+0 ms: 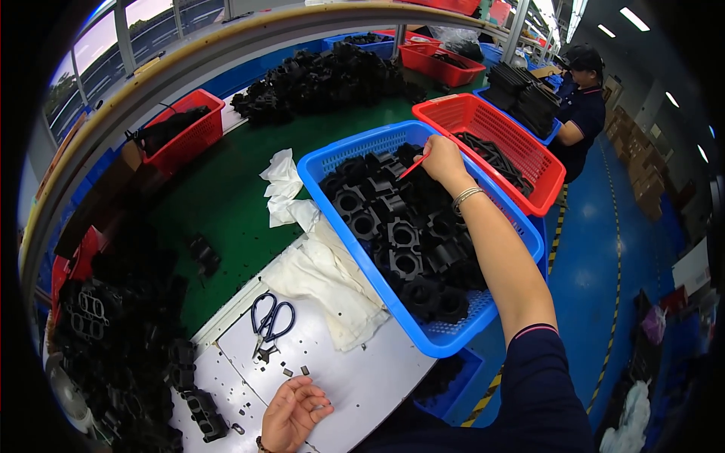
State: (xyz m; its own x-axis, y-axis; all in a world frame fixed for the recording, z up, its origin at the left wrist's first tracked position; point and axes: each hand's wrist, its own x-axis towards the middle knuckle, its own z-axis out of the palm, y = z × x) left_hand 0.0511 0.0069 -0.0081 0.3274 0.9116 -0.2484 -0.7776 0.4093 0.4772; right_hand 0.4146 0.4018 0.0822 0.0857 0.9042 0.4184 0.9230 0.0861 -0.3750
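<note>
Reaching into blue basket (332, 162) | right hand (442, 158) pinching red tool (414, 166) | left hand (294, 411) open, flat on metal plate (362, 377) | risk: tool snagging black plastic parts (400, 234)

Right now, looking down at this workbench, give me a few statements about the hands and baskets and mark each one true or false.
1. The right hand reaches into the blue basket of black parts. True.
2. The right hand holds scissors. False: it holds a thin red tool; the scissors lie on the metal plate.
3. The left hand rests empty on the metal plate. True.
4. The red basket lies left of the blue one. False: it sits at its right.
</note>
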